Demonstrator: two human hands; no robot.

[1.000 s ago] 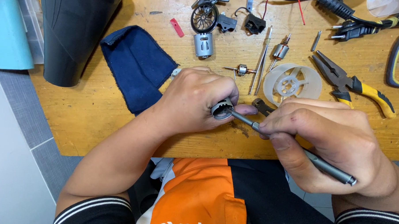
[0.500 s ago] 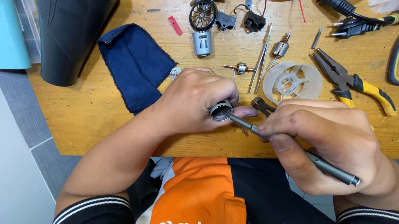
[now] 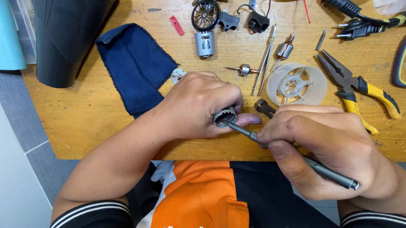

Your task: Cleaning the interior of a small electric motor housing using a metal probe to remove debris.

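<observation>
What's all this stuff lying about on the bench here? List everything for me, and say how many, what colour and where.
small motor housing: 1, grey, in the left hand's grip
precision screwdriver: 1, grey, in the right hand, tip at the housing
cloth: 1, dark blue, left of the hands
fan housing: 1, white, round, above the right hand
pliers: 1, yellow and black handles, right side
tweezers: 1, silver, centre
motor can: 1, silver, top centre
motor armatures: 2, copper and silver, beside the tweezers
red plastic piece: 1, top
black cone-shaped casing: 1, top left
wooden bench: 1, light brown
left hand: 1
right hand: 1
</observation>
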